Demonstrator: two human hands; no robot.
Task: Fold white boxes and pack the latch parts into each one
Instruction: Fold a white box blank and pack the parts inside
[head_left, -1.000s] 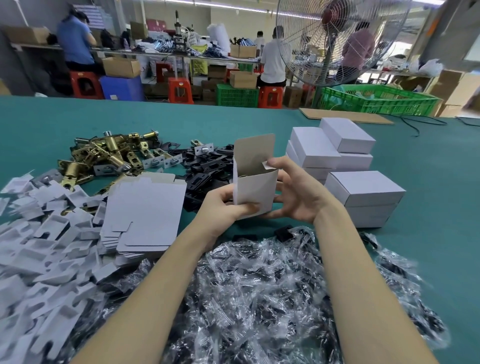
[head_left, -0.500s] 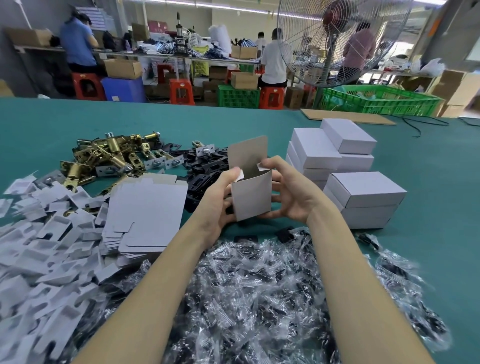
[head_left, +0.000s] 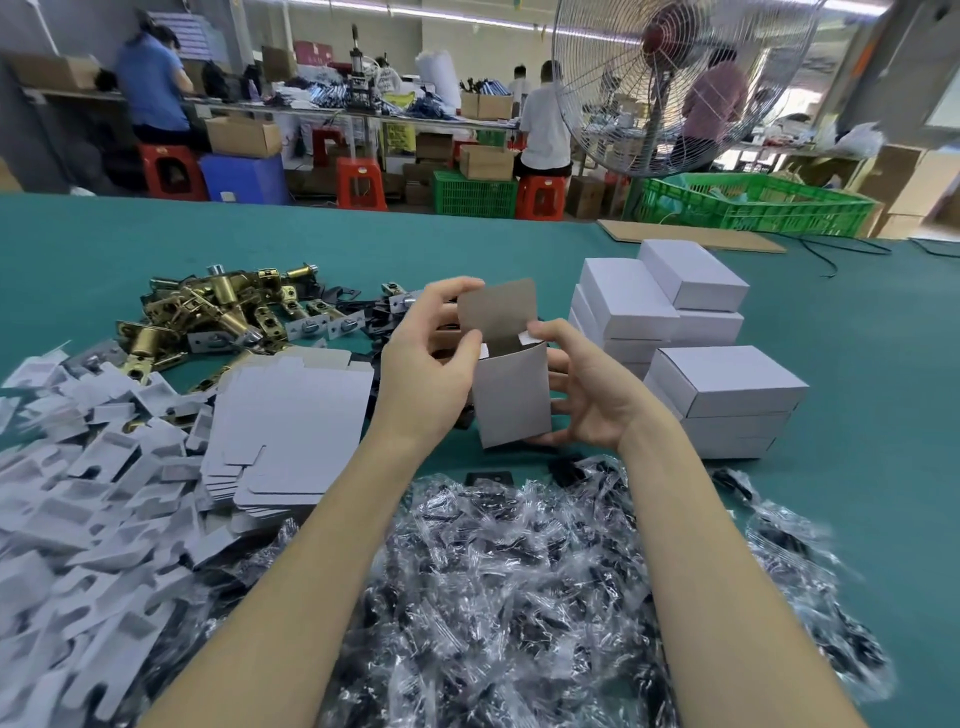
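I hold a half-folded white box (head_left: 511, 397) upright above the green table, its top flap standing open and brown inside. My right hand (head_left: 587, 395) cradles it from the right and behind, with a fingertip on a small side tab. My left hand (head_left: 434, 358) is at its upper left, thumb and fingers at the top flap's edge. Brass latch bolts (head_left: 208, 317) and black plates (head_left: 384, 317) lie beyond my left hand. A stack of flat box blanks (head_left: 291, 426) lies left of the box.
Closed white boxes (head_left: 722, 384) are stacked to the right, with more boxes (head_left: 649, 306) behind them. Clear bags of small parts (head_left: 519, 587) are heaped in front of me. White card inserts (head_left: 78, 499) cover the left. A fan (head_left: 670, 83) and a green crate (head_left: 753, 208) stand beyond the table.
My left hand has risen from the box's lower left side to its top flap. The box has turned and come slightly lower in my right hand.
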